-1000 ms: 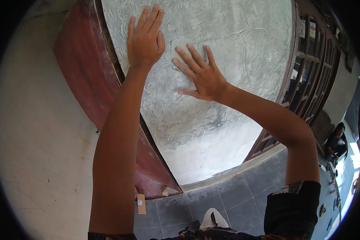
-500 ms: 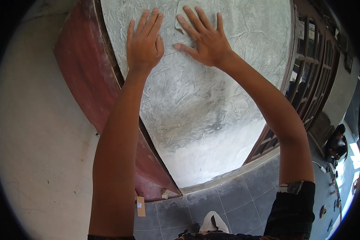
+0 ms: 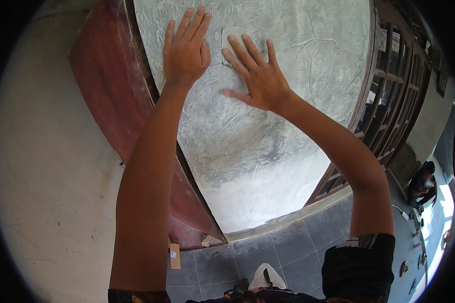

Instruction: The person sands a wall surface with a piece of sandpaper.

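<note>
My left hand (image 3: 186, 50) lies flat on the upper left of a rough grey plastered wall (image 3: 247, 131), fingers stretched out and holding nothing. To its right, my right hand (image 3: 260, 76) presses a pale, thin square piece (image 3: 232, 36), which looks like sandpaper, against the wall under its spread fingertips. The thumb points left, off the piece. Part of the piece is hidden beneath the fingers. The wall's lower strip is smoother and whiter than the textured area above.
A dark red wooden panel (image 3: 116, 96) borders the wall on the left, and wood-framed windows (image 3: 384, 86) on the right. Grey floor tiles (image 3: 258, 252) lie below, with a small cardboard piece (image 3: 175, 256). Another person (image 3: 422, 187) sits far right, near a power strip (image 3: 404, 215).
My right hand has slid down the wall with the pale square piece under its fingers. My left hand stays nearly in place on the wall.
</note>
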A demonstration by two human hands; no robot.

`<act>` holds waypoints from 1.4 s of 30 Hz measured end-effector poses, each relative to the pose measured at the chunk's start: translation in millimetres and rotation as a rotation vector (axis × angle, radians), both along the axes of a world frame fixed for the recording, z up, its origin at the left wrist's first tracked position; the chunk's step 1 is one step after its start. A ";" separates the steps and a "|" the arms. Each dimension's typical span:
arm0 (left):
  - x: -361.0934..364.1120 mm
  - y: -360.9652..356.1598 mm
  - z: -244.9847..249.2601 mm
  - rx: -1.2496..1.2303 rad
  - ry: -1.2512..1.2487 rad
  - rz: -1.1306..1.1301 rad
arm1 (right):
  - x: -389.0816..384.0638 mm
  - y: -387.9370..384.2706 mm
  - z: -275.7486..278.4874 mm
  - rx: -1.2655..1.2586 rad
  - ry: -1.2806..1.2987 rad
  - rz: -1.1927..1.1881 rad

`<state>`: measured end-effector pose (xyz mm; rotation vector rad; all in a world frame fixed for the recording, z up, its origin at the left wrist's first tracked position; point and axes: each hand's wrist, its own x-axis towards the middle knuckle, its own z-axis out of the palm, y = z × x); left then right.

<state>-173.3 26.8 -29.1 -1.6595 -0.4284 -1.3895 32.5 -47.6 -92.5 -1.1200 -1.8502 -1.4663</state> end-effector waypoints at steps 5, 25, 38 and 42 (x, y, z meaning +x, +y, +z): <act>2.3 -0.1 0.2 0.004 -0.016 -0.021 | 12.7 5.2 -2.9 -0.026 0.017 0.006; 2.6 -3.5 0.9 -0.003 -0.010 -0.030 | 7.0 -10.0 -21.1 -0.257 -0.098 0.120; -0.4 -18.2 2.0 -0.076 0.015 0.058 | 23.0 10.0 26.4 0.017 -0.096 0.097; -0.3 -18.3 1.4 -0.078 0.016 0.039 | 15.8 17.5 50.6 0.101 0.018 0.116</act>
